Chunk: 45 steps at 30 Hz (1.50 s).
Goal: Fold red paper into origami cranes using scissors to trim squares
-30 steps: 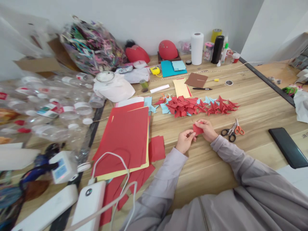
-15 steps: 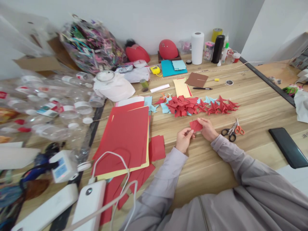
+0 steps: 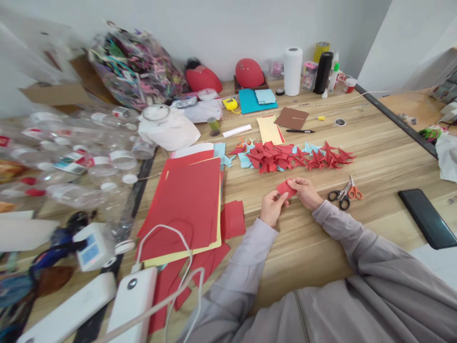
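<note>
A small piece of red paper [image 3: 286,188] is held up between both hands above the wooden table. My left hand [image 3: 273,206] pinches its lower left side, thumb on top. At its upper right edge, the fingers of my right hand [image 3: 303,189] are closed on it. Just beyond the hands lies a row of folded red paper shapes [image 3: 271,156], pointed like cranes, with light blue ones [image 3: 310,148] among them. Left of my left hand are small red paper squares [image 3: 233,219] and large red sheets [image 3: 185,205] stacked over yellow ones.
Scissors with black and orange handles [image 3: 345,193] lie right of my right hand, and a black phone [image 3: 426,216] farther right. A white power bank [image 3: 133,305] with a cable sits front left. Plastic bottles [image 3: 96,166] crowd the left side. A pen [image 3: 300,131] lies farther back.
The red paper has turned and shifted slightly left in my fingers. My right hand has moved a little left along its upper edge, and the paper now looks bent.
</note>
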Each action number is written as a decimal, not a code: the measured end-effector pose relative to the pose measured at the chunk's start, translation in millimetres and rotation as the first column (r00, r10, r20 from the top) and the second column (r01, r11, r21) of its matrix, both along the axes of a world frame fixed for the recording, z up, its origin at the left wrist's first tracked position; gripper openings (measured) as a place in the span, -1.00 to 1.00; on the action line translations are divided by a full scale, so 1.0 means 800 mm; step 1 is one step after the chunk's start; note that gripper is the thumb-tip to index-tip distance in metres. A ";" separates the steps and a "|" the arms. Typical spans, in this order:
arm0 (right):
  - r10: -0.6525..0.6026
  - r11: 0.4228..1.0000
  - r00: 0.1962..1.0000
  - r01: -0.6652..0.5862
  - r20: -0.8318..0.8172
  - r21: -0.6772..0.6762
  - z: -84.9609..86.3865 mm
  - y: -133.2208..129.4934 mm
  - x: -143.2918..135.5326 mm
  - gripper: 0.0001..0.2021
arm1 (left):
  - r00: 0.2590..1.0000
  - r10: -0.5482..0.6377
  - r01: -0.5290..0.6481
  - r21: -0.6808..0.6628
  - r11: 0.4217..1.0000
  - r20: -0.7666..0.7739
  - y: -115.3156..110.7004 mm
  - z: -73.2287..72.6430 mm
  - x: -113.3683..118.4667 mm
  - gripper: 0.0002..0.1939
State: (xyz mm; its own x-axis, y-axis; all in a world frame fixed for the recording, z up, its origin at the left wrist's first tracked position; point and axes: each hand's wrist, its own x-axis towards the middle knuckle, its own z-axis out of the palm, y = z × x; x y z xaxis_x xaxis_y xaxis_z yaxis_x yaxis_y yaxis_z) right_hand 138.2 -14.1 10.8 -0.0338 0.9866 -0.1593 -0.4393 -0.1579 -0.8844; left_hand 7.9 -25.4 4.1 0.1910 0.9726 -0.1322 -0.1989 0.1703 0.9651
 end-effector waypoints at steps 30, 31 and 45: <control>-0.035 0.999 0.999 0.035 -0.008 -0.002 0.004 0.001 0.000 -0.69 | 0.997 0.035 -0.031 -0.066 0.997 0.062 0.000 0.006 0.000 -0.71; -0.030 0.999 1.000 0.030 0.001 0.013 0.003 0.001 -0.001 -0.70 | 0.993 0.056 -0.046 -0.101 0.994 0.102 0.001 0.006 0.001 -0.72; 0.015 0.996 0.981 -0.031 0.193 0.078 0.007 -0.004 0.000 -0.75 | 0.952 0.212 -0.188 -0.127 0.974 0.220 0.009 0.002 -0.002 -0.64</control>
State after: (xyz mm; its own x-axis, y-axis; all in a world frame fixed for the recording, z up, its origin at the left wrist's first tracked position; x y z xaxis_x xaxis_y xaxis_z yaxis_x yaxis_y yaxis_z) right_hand 138.0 -16.9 16.1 -0.0334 0.9958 -0.0851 -0.2567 -0.0909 -0.9622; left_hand 6.6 -18.6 6.0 0.0314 0.9773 -0.2096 -0.4546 0.2008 0.8678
